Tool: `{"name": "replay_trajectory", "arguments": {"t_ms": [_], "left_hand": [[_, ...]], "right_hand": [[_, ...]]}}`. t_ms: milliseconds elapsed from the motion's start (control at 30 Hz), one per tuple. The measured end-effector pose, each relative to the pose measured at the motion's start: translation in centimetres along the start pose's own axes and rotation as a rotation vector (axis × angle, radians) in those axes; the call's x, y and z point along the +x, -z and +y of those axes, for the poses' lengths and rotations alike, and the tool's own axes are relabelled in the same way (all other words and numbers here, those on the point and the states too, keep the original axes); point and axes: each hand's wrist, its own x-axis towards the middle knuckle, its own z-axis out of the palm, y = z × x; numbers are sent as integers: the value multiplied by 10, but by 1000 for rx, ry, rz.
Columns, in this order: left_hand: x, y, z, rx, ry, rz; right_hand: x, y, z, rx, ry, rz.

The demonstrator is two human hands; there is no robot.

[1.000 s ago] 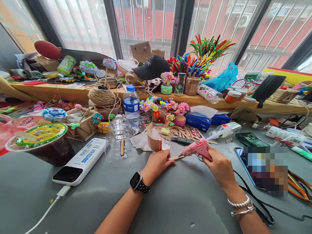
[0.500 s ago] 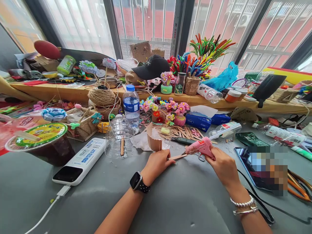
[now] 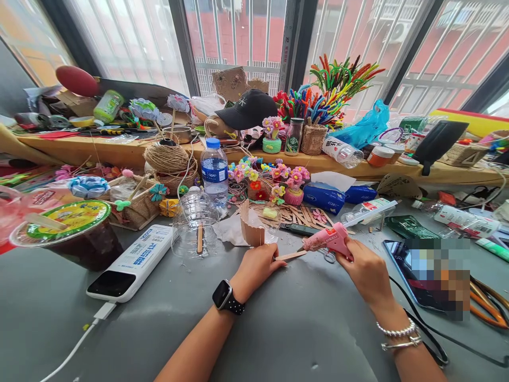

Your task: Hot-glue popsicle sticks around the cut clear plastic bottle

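My left hand (image 3: 256, 269), with a watch on its wrist, is closed in a pinch on a flat wooden craft stick (image 3: 292, 255) that points right. Wrapped round the handle of a pink hot glue gun (image 3: 328, 240) is my right hand (image 3: 363, 265). The gun's nozzle is at the stick's upper edge; whether it touches, I cannot tell. Just beyond my left hand stands a curved piece of joined wooden sticks (image 3: 252, 231), its lower end hidden by the hand. A pair of scissors (image 3: 329, 257) lies partly hidden behind the glue gun.
A cut clear plastic bottle (image 3: 193, 228) with one stick on it lies left of my hands. Loose craft sticks (image 3: 306, 215) lie behind them. A power bank (image 3: 131, 265) and a drink cup (image 3: 91, 249) are at left, a phone (image 3: 413, 276) and black cable (image 3: 421, 329) at right.
The glue gun's nozzle has shifted slightly left along the stick. My left hand and the stick have stayed in place.
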Motion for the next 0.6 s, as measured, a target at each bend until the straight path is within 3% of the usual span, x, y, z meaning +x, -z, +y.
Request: {"name": "replay_trajectory", "arguments": {"t_ms": [600], "left_hand": [[1, 0, 0, -11, 8, -16]], "right_hand": [[2, -2, -8, -63, 35, 83]]}}
